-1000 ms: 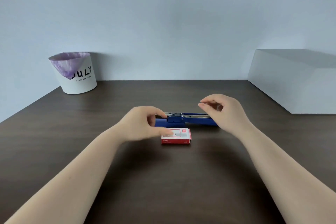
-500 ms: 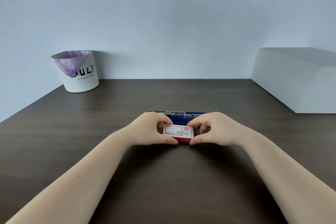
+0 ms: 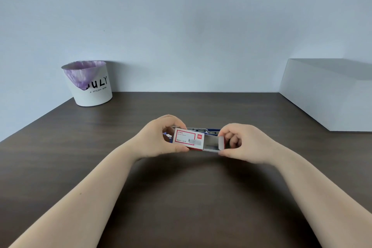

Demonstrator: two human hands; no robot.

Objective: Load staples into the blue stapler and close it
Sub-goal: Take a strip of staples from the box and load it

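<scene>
My two bare forearms come up from the bottom corners of the frame and meet just below centre, above the dark wooden surface (image 3: 181, 197). My left hand (image 3: 157, 140) is closed around the left end of a small red-and-white staple box (image 3: 188, 140), thumb on its near edge and fingers over the far edge. My right hand (image 3: 244, 143) pinches the end of the box's inner tray (image 3: 213, 144), which is slid partway out to the right. The box lies with its long axis left to right across the frame, its printed top tilted toward me. The open part of the tray shows a pale grey interior; I cannot tell whether staples lie in it.

Just behind the box, mostly hidden by it and my hands, lies the blue stapler (image 3: 211, 130). Only a strip of blue body and a metal rail show, also running left to right. Whether it is open I cannot tell.

Farther back, in the left of the frame near the wall, stands a white bin (image 3: 94, 92) lined with a purple bag (image 3: 82, 74). At the right edge sits a large white box (image 3: 326, 96).
</scene>
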